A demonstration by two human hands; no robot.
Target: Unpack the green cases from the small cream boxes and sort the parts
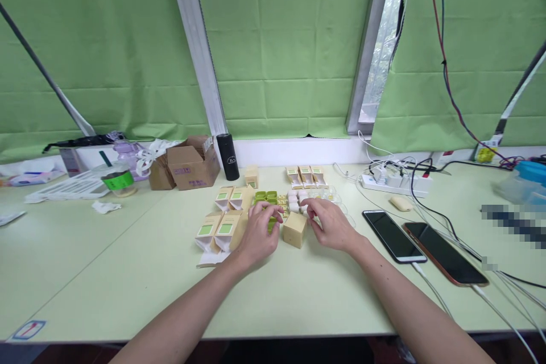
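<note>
A small tan cardboard box (pixel 294 230) stands closed on the table between my hands. My left hand (pixel 262 231) is at its left, fingers loosely bent and apart, with nothing visible in them. On the other side, my right hand (pixel 330 223) has its fingers curved and spread close to the box's right edge; contact is hard to judge. Behind the hands lie green square containers (pixel 265 196), small yellowish pieces (pixel 282 200) and whitish-pink pieces (pixel 293 199), partly hidden by my fingers. Open-flapped tan cartons with green windows (pixel 226 228) lie beside my left hand.
More open cartons (pixel 305 176) and an upright tan box (pixel 251 176) stand farther back. Clear plastic packaging (pixel 336 196) lies behind my right hand. A black bottle (pixel 228 156) and brown cardboard box (pixel 191 165) stand back left. Two phones (pixel 394 236) with cables lie right.
</note>
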